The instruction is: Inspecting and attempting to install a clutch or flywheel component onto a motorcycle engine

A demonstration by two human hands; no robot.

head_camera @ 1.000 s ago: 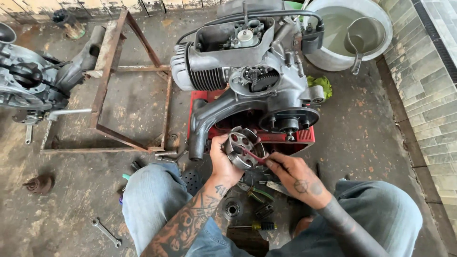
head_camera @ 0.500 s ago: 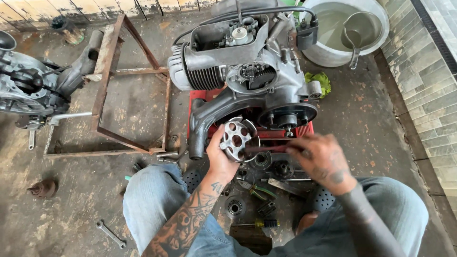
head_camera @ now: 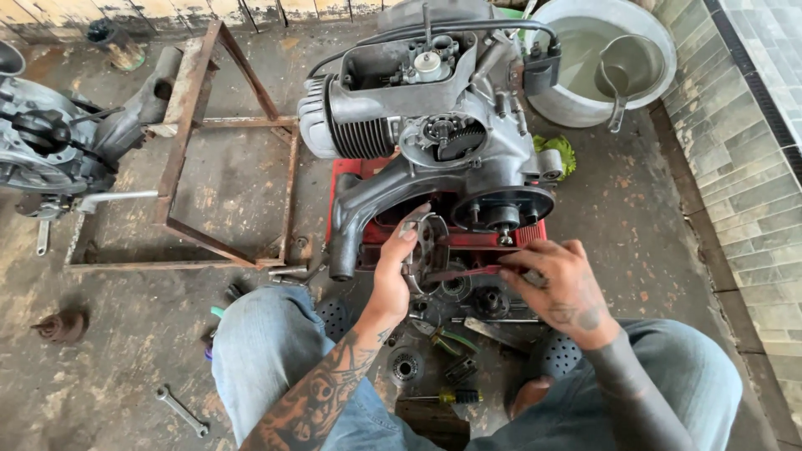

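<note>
Your left hand grips a round metal engine part by its rim, fingers curled over the top edge, and holds it upright just in front of the engine. Your right hand is closed around the handle of a red-shafted tool, whose tip reaches across to the round part and seems to touch its face. Both hands hover above the floor between your knees, close to the engine's front.

The engine sits on a red crate, its finned cylinder to the left and a black round hub at its lower right. Below the engine, between your legs, small parts lie scattered on the floor: gears, a bearing and a screwdriver with a green and yellow handle. A wrench lies on the floor well to the engine's lower left. Left of the engine stands a rusty metal frame, and beyond that a second engine. To the engine's upper right is a large metal basin with a scoop in it.
</note>
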